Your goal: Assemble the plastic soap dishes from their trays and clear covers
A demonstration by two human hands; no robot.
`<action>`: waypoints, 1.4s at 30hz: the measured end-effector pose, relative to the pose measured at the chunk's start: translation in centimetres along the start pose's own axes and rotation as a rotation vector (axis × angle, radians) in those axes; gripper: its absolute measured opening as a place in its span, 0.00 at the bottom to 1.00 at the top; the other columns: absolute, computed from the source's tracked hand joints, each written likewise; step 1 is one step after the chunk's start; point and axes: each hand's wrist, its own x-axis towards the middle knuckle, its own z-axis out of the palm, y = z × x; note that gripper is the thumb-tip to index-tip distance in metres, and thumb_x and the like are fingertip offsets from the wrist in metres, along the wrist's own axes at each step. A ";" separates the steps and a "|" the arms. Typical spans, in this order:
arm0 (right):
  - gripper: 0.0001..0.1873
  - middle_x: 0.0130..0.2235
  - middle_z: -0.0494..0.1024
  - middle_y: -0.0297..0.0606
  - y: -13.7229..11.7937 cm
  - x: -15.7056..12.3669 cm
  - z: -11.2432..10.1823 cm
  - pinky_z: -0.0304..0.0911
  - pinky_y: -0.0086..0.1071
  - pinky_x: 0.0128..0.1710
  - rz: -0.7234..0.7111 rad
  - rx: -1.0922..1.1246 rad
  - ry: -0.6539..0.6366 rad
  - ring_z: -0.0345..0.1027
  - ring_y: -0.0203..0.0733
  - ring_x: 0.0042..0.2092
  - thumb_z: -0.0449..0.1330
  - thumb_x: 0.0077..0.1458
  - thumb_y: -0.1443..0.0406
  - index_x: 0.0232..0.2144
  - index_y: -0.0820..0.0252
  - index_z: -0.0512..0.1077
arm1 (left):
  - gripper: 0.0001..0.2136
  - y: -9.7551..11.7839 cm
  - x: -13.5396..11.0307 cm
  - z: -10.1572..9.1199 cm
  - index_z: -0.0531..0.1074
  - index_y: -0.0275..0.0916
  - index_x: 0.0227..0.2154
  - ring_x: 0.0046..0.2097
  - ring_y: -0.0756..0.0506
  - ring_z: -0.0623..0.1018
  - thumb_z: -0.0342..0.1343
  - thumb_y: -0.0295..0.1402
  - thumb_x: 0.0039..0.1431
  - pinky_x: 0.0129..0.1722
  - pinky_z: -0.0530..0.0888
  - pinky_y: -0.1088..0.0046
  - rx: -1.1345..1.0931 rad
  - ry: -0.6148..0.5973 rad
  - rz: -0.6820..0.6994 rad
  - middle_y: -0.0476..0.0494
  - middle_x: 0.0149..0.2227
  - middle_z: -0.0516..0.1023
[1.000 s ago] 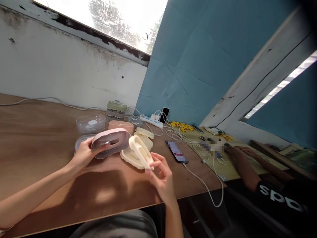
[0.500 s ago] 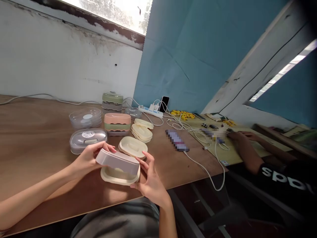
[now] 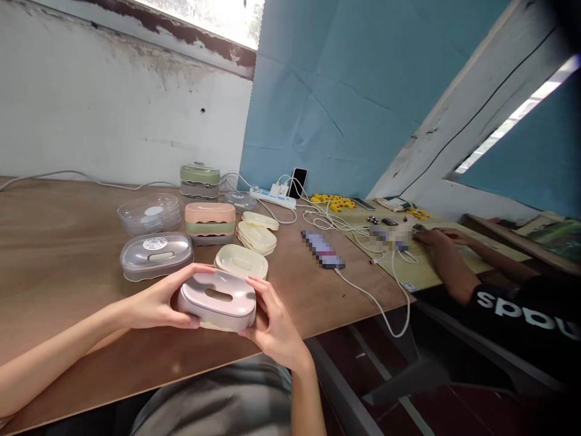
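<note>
Both hands hold a pale pink oval soap box (image 3: 218, 300) just above the near edge of the wooden table (image 3: 68, 266). A cream tray shows beneath the pink part, fitted into it. My left hand (image 3: 157, 303) wraps the box's left end, thumb on top. My right hand (image 3: 272, 324) clasps its right end from the side and below. A cream oval tray (image 3: 241, 261) lies on the table just behind the box. A clear grey lidded box (image 3: 157, 254) sits to the left.
Stacked pink, green and grey boxes (image 3: 210, 222), cream trays (image 3: 256, 236), clear lids (image 3: 149, 213) and another box stack (image 3: 200, 180) stand behind. A power strip (image 3: 272, 195), cables and phones (image 3: 323, 249) lie to the right, where another person's arm (image 3: 449, 263) rests on a yellow mat.
The pink part and the cream tray, held apart a second ago, have come together into one box. Both hands brought it closer to me and now clasp its ends.
</note>
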 end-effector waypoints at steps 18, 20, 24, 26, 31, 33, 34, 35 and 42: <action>0.48 0.63 0.56 0.42 0.0 0.0 -0.2 0.49 0.43 0.65 -0.055 0.054 -0.053 0.51 0.49 0.65 0.70 0.42 0.72 0.61 0.49 0.53 | 0.44 -1.8 -0.1 1.0 0.49 0.46 0.64 0.60 0.35 0.66 0.65 0.38 0.46 0.60 0.63 0.60 0.168 0.095 -0.075 0.40 0.62 0.62; 0.49 0.64 0.56 0.44 -0.2 0.0 -0.1 0.49 0.44 0.65 -0.038 0.041 -0.053 0.51 0.50 0.65 0.72 0.42 0.67 0.62 0.51 0.52 | 0.44 -2.2 -0.2 1.1 0.48 0.46 0.65 0.61 0.34 0.65 0.65 0.37 0.46 0.60 0.62 0.59 0.195 0.106 -0.066 0.40 0.63 0.60; 0.46 0.62 0.59 0.43 -0.7 0.2 0.1 0.51 0.44 0.64 0.017 -0.046 -0.029 0.52 0.50 0.64 0.71 0.43 0.66 0.61 0.52 0.54 | 0.45 -2.8 -0.3 1.0 0.45 0.47 0.66 0.62 0.32 0.60 0.64 0.35 0.48 0.61 0.59 0.52 0.270 0.093 -0.030 0.38 0.64 0.56; 0.43 0.62 0.60 0.41 -0.9 0.2 0.2 0.52 0.43 0.63 0.037 -0.084 -0.017 0.53 0.48 0.64 0.69 0.44 0.68 0.60 0.51 0.55 | 0.45 -2.7 -0.3 0.9 0.43 0.49 0.66 0.63 0.31 0.58 0.64 0.34 0.49 0.61 0.58 0.49 0.304 0.059 -0.005 0.38 0.63 0.55; 0.42 0.62 0.60 0.42 -1.1 0.1 0.2 0.52 0.42 0.63 0.031 -0.114 -0.032 0.52 0.48 0.64 0.68 0.47 0.63 0.61 0.51 0.54 | 0.46 -2.0 -0.5 1.1 0.42 0.51 0.66 0.65 0.31 0.54 0.65 0.37 0.49 0.61 0.58 0.50 0.325 0.045 0.018 0.38 0.65 0.50; 0.41 0.63 0.58 0.42 -1.1 0.1 0.2 0.50 0.42 0.64 0.034 -0.122 -0.027 0.50 0.47 0.65 0.67 0.49 0.60 0.61 0.52 0.53 | 0.43 -1.7 -0.6 1.4 0.41 0.52 0.66 0.66 0.32 0.51 0.62 0.41 0.53 0.62 0.57 0.52 0.321 0.065 0.035 0.39 0.67 0.44; 0.40 0.63 0.57 0.42 -1.0 0.1 0.2 0.49 0.42 0.65 0.035 -0.127 -0.022 0.48 0.47 0.66 0.66 0.51 0.59 0.61 0.52 0.53 | 0.41 -1.6 -0.6 1.4 0.40 0.51 0.66 0.67 0.33 0.49 0.60 0.42 0.56 0.63 0.57 0.53 0.330 0.073 0.048 0.39 0.68 0.42; 0.39 0.64 0.56 0.42 -1.0 0.1 0.2 0.48 0.42 0.65 0.034 -0.134 -0.020 0.47 0.47 0.66 0.65 0.51 0.58 0.61 0.52 0.53 | 0.39 -1.5 -0.6 1.5 0.39 0.51 0.67 0.67 0.33 0.49 0.57 0.43 0.59 0.63 0.56 0.53 0.354 0.077 0.061 0.39 0.68 0.42; 0.36 0.64 0.56 0.39 -0.7 0.0 0.2 0.47 0.42 0.65 -0.007 -0.164 -0.039 0.47 0.45 0.67 0.63 0.54 0.62 0.62 0.48 0.52 | 0.36 -0.5 -0.2 0.9 0.43 0.46 0.66 0.63 0.34 0.57 0.55 0.42 0.61 0.60 0.61 0.54 0.517 -0.028 0.146 0.35 0.64 0.53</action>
